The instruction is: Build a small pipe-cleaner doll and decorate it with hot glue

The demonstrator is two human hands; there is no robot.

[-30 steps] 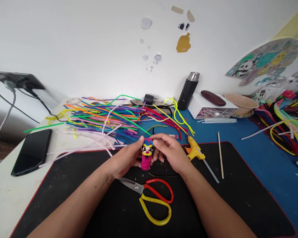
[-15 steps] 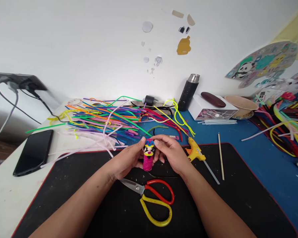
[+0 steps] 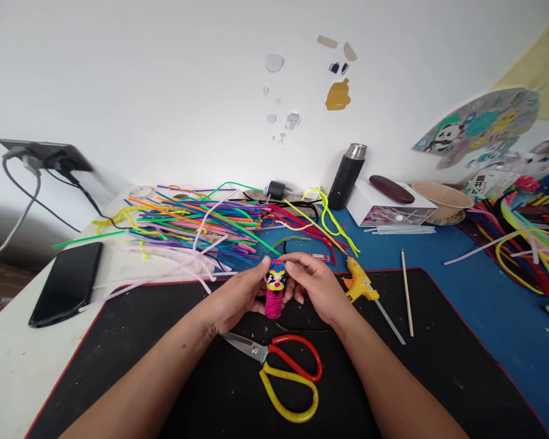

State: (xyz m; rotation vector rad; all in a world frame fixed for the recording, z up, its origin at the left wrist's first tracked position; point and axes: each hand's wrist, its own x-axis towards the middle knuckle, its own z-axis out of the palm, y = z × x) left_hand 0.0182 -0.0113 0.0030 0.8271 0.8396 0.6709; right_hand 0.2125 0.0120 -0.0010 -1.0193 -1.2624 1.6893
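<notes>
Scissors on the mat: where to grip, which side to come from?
Probably by the red loop and yellow loop, coming from the near right: the scissors lie flat with both loops there, while the blades point left and away, toward the wrist of the left hand.

Over the far part of the black mat [image 3: 439,366], the left hand [image 3: 238,296] and right hand [image 3: 318,286] hold a small pink doll [image 3: 274,302] between them, its painted-looking face toward the camera, and scissors [image 3: 261,355] with one red and one yellow handle lie on the mat. A yellow glue gun [image 3: 361,283] and a thin stick [image 3: 407,299] cross the mat's far edge. Left of the mat lies a phone [image 3: 66,283]; beyond it are coloured pipe cleaners [image 3: 201,222], a black flask [image 3: 347,180], a white box [image 3: 359,207] and a bowl [image 3: 443,195].
</notes>
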